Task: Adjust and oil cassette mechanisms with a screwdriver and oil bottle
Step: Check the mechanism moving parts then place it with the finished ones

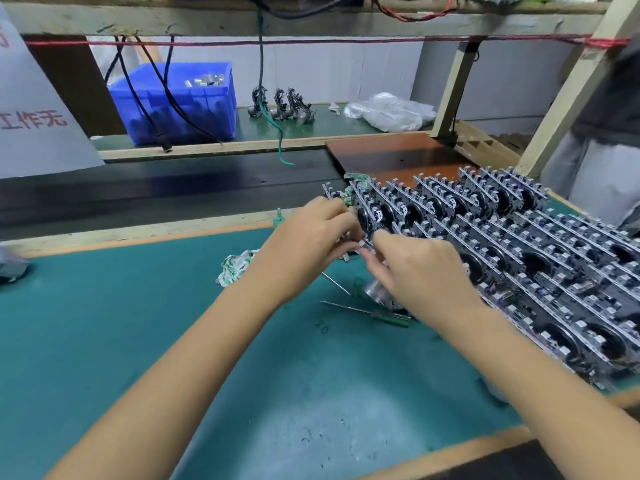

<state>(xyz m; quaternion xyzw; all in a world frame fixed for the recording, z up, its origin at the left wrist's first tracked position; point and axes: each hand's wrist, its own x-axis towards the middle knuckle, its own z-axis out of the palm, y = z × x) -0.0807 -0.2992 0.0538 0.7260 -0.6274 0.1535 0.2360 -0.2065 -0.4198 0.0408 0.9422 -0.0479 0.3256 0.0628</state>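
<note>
Both my hands hold one cassette mechanism (356, 245) above the green mat (173, 341), mostly hidden between them. My left hand (311, 244) grips its left side with curled fingers. My right hand (419, 268) pinches its right end. Under my right hand shows the mechanism's silver motor (375, 291). A green-handled screwdriver (367, 311) lies on the mat just below my hands, and a thin metal rod (337, 284) lies beside it. The tip of a small green oil bottle (278, 218) stands behind my left hand. Several cassette mechanisms (519, 251) stand in rows at the right.
A crumpled printed rag (235, 266) lies left of my hands. A black conveyor belt (156, 188) runs behind the mat. Beyond it stand a blue bin (180, 102), three mechanisms (282, 105) and a plastic bag (389, 110). A person (599, 133) stands at the far right.
</note>
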